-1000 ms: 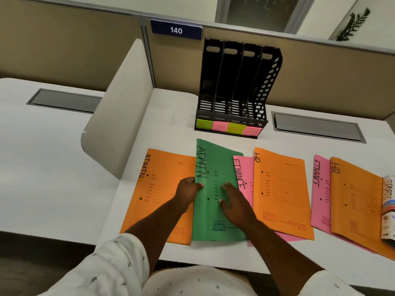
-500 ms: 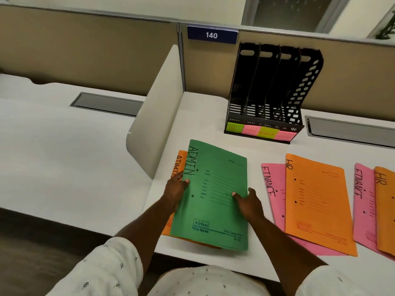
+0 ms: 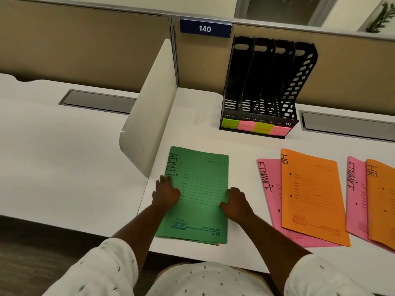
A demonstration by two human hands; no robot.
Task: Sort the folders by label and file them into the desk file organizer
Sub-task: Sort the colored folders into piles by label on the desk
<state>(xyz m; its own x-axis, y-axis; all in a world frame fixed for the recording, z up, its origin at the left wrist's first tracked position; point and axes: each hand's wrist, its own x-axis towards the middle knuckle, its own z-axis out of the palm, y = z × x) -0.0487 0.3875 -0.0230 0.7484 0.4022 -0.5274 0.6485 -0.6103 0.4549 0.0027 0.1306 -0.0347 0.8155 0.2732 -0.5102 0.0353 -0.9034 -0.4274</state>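
A green folder marked ADMIN [image 3: 201, 189] lies flat near the desk's front edge, covering an orange folder of which only a sliver [image 3: 217, 244] shows at the bottom. My left hand [image 3: 165, 193] grips the green folder's left edge and my right hand [image 3: 236, 202] grips its right edge. To the right lie a pink FINANCE folder [image 3: 269, 189] under an orange HR folder [image 3: 312, 195], then another pink FINANCE folder [image 3: 355, 195] under another orange HR folder [image 3: 382, 199]. The black four-slot file organizer [image 3: 303, 67] stands empty at the back, with sticky labels [image 3: 245, 126] along its front.
A white divider panel [image 3: 149, 110] stands upright just left of the green folder. Grey cable-tray lids sit in the desk at the back left [image 3: 98, 101] and back right [image 3: 346, 124]. A beige partition with a sign reading 140 [image 3: 205, 28] closes the back.
Both hands slid the green ADMIN folder to the left, onto the orange ADMIN folder, and it now covers it almost squarely. The view has shifted left.
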